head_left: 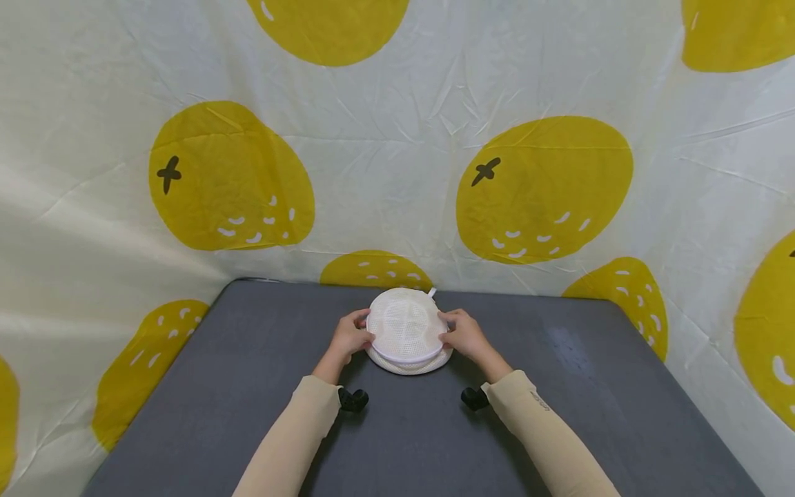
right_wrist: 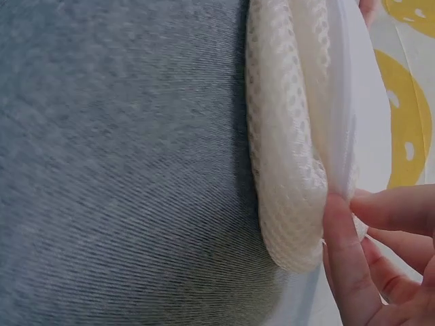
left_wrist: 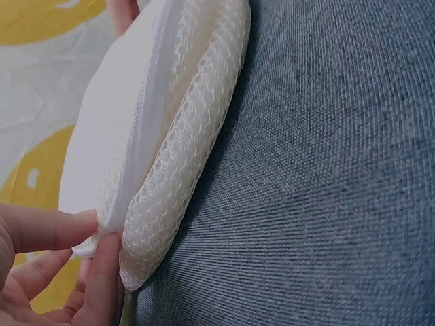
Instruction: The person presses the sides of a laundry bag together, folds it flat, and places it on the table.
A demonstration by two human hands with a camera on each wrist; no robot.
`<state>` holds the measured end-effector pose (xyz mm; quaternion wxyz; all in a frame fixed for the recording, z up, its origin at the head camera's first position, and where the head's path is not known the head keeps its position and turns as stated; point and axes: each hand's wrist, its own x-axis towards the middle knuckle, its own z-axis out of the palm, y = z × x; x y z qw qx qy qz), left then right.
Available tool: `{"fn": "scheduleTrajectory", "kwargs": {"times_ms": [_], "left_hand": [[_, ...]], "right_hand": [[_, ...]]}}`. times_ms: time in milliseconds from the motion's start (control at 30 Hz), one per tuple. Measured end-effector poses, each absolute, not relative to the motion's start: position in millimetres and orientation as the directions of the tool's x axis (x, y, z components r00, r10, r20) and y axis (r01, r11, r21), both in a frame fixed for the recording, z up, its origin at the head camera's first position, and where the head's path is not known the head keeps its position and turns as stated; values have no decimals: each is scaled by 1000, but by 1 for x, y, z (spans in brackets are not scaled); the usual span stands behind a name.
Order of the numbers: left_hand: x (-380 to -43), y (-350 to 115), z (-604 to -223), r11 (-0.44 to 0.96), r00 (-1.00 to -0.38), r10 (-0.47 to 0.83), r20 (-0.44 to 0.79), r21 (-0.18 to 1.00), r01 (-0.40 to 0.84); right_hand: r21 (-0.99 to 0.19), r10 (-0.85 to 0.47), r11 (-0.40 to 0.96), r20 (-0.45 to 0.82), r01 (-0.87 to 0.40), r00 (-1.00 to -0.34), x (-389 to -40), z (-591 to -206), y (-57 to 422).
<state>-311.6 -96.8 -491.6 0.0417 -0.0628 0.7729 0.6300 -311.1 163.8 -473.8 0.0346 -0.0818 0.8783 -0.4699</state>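
A round white mesh laundry bag (head_left: 406, 324) sits near the far edge of the table, its flat top disc tilted over a puffy lower rim. My left hand (head_left: 350, 336) pinches its left edge between thumb and fingers. On the opposite side, my right hand (head_left: 464, 333) pinches the right edge the same way. The left wrist view shows the left thumb and a finger on the white edging (left_wrist: 139, 156), with the padded mesh rim (left_wrist: 180, 156) folded below. In the right wrist view, right fingertips (right_wrist: 340, 210) grip the edging beside the rolled mesh (right_wrist: 282, 149).
The dark grey cloth-covered table (head_left: 397, 442) extends around the bag. Behind it hangs a white curtain (head_left: 385, 186) with yellow fruit prints. A small white tab (head_left: 432, 293) sticks up at the bag's back right. Black wrist mounts (head_left: 354, 400) show at both sleeves.
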Motion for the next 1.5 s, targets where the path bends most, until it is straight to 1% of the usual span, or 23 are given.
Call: {"fn": "scheduleTrajectory", "kwargs": {"times_ms": [333,533,633,833,933,1167,1333,1500], "left_hand": [[-313,-98,-491,212,-981,-41,-189,958,-194],[-317,-100,-490,220,-979,-27,-203,954,-204],[-317,-100,-489,213,-977,-22,-214,953,-214],[-317,-100,-490,178,-977,-20,-211,961,-211],[-316,-100,-490,176,-977,-27,-211,961,-212],[-319,-99,-488,261,-987,-3,-159,953,-154],[-317,-100,-486,276,-989,0,-150,950,-144],[-315,-100,-483,307,-990,9,-143,942,-133]], "right_hand": [[-808,-196,583,-44,-80,-980,-317,-473,161],[-779,-209,620,-48,-94,-977,-319,-471,159],[-746,-214,657,-47,-108,-976,-319,-470,159],[-723,-211,680,-36,-120,-977,-319,-470,157],[-708,-228,691,-23,-146,-973,-319,-470,157],[-666,-244,724,-1,-181,-970,-320,-467,159],[-635,-272,744,-3,-208,-962,-318,-466,161],[-530,-323,796,36,-292,-946,-315,-462,162]]}}
